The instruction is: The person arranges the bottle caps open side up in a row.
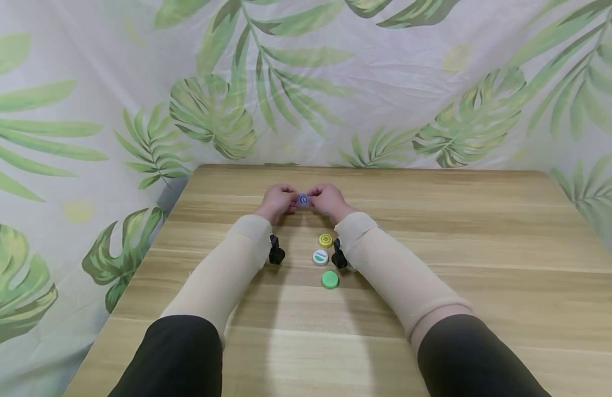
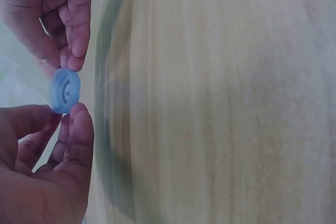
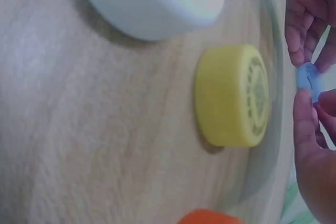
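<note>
Between my two hands, near the far side of the table, a translucent blue bottle cap is held by its rim. My left hand pinches it from the left with thumb and fingertips. From the right, my right hand pinches the opposite edge. In the left wrist view the blue cap stands on edge, showing inner rings and a ridged side. Nearer to me lie a yellow cap, a white cap with printing and a green cap, close to my right wrist.
An orange object, mostly cut off, shows at the lower edge of the right wrist view. Black wrist cameras sit on both cuffs. The wooden table ends at a leaf-patterned cloth behind it.
</note>
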{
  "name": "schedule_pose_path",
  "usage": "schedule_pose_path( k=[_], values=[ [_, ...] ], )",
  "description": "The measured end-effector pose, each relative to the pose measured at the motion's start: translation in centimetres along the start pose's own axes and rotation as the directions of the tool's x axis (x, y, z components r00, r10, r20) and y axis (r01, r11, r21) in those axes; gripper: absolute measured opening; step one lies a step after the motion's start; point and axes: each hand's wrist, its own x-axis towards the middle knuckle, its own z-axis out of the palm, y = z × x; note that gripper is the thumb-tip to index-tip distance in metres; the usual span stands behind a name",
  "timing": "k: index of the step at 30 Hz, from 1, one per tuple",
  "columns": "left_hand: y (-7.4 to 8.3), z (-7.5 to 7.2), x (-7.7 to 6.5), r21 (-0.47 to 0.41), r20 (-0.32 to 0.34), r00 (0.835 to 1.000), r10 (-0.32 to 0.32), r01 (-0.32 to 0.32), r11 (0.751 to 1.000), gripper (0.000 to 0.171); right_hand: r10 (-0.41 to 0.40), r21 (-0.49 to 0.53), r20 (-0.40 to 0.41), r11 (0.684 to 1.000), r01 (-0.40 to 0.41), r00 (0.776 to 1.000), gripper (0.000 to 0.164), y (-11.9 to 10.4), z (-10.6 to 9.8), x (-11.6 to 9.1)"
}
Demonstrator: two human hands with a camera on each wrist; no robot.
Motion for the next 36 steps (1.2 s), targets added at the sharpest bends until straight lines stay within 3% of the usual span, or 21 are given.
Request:
schedule_pose_path(
  k=[11, 16, 23, 30, 36],
  values=[
    [-0.4, 0.1, 0.3, 0.100, 0.029, 0.998, -0.049, 0.046, 0.994, 0.018, 0.085, -0.035, 0.062, 0.996, -0.082, 0.994, 0.029, 0.8, 0.1, 0.3],
    [-0.2, 0.1, 0.3, 0.167, 0.028, 0.998, -0.062, 0.056, 0.984, 0.017, 0.101, -0.050, 0.090, 0.994, -0.097, 0.991, 0.024, 0.6, 0.0, 0.2],
    [0.0, 0.2, 0.7, 0.237, 0.031, 0.996, -0.082, 0.072, 0.969, 0.014, 0.150, 0.017, 0.119, 0.988, -0.153, 0.981, 0.022, 0.2, -0.3, 0.2],
    [0.1, 0.0, 0.3, 0.222, 0.033, 0.997, -0.066, 0.057, 0.973, 0.017, 0.156, 0.047, 0.137, 0.985, -0.164, 0.978, 0.026, -0.1, -0.4, 0.0],
    [-0.3, -0.2, -0.8, 0.147, 0.040, 0.996, -0.076, 0.070, 0.987, 0.024, 0.165, 0.043, 0.181, 0.984, -0.176, 0.970, 0.025, 0.3, -0.8, -0.4]
  ],
)
